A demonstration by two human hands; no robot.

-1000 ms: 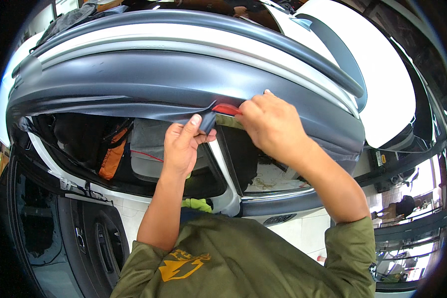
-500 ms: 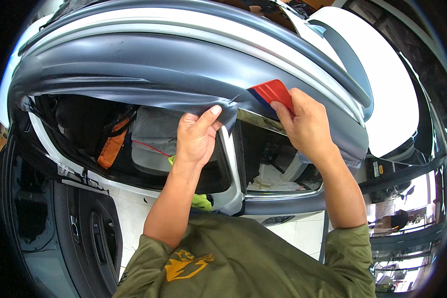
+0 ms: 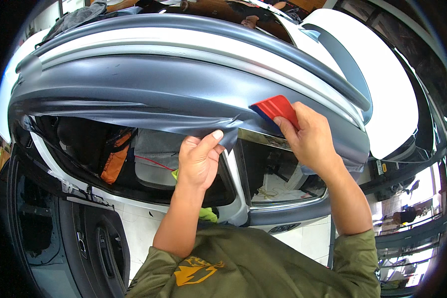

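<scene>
A white car [image 3: 382, 94] fills the view, its roof edge covered by a matte blue-grey vinyl film [image 3: 149, 94]. My left hand [image 3: 199, 160] pinches the loose lower edge of the film above the pillar between the two side windows and pulls it down. My right hand [image 3: 310, 136] holds a red squeegee [image 3: 275, 108] flat against the film on the roof rail, up and to the right of my left hand. The film is wrinkled between the two hands.
An open door [image 3: 69, 238] with dark inner trim hangs at the lower left. Inside the cabin lie an orange bag [image 3: 115, 161] and a grey seat. The rear side window [image 3: 278, 174] sits under my right hand. A workshop floor shows at far right.
My right hand has carried the red squeegee rightward along the roof rail, away from my left hand. My left hand keeps its grip on the film edge.
</scene>
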